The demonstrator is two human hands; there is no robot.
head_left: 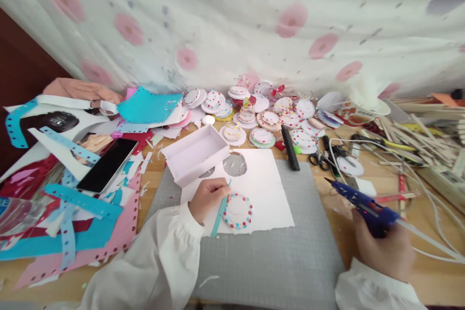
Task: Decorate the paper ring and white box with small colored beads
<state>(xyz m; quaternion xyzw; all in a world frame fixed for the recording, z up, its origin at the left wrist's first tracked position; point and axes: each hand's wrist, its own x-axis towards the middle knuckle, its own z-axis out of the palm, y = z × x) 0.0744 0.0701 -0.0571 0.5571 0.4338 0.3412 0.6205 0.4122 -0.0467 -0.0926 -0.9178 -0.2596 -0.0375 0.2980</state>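
Note:
My left hand (209,199) is closed, its fingertips pinching a narrow teal strip (219,220) over a white sheet (269,189). Right beside it lies a round white piece (238,210) edged with red, blue and white star-like beads. My right hand (385,247) grips a blue glue gun (366,206) above the table's right side, its dark nozzle pointing up and to the left. A clear glue stick (428,236) sticks out from the gun's back. Part of the white sheet has a round hole (234,163) cut through it, beside an open white box (198,152).
A grey cutting mat (265,266) lies under the sheet. Several decorated paper rounds (261,136) line the back. Paper scraps and a phone (108,164) cover the left. Scissors (319,161), a black bar (289,147), white cords (432,203) and wooden sticks (421,116) occupy the right.

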